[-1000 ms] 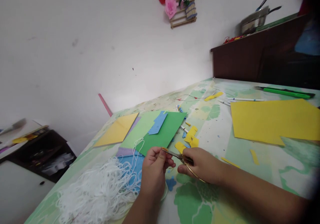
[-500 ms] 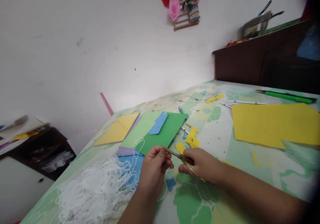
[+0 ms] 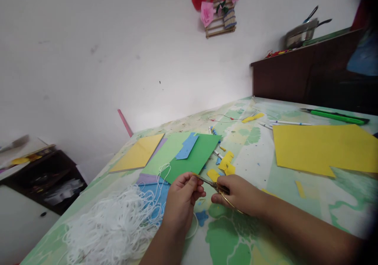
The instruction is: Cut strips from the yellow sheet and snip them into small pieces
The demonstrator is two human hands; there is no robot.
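My right hand (image 3: pixel 236 194) grips a pair of scissors (image 3: pixel 208 181) with gold-coloured handles, its blades pointing left to the fingertips of my left hand. With thumb and fingers pinched together, my left hand (image 3: pixel 184 196) holds something small by the blade tips; the fingers hide most of it, though a yellowish bit shows there. Just beyond the scissors are cut yellow scraps (image 3: pixel 226 162). A blue scrap (image 3: pixel 202 217) lies on the table below the hands. Left of my left hand is a tangled heap of white cord (image 3: pixel 113 225).
Coloured sheets lie behind the hands: a green sheet (image 3: pixel 193 151), a blue piece (image 3: pixel 187 146) and a yellow sheet (image 3: pixel 138 152). To the right are a large yellow sheet (image 3: pixel 321 149), white pens (image 3: pixel 291 123) and a green cutter knife (image 3: pixel 336 116). A wall stands behind the table.
The camera view has shifted slightly. My hands and the scissors stay in nearly the same place, with the blades still at my left fingertips.
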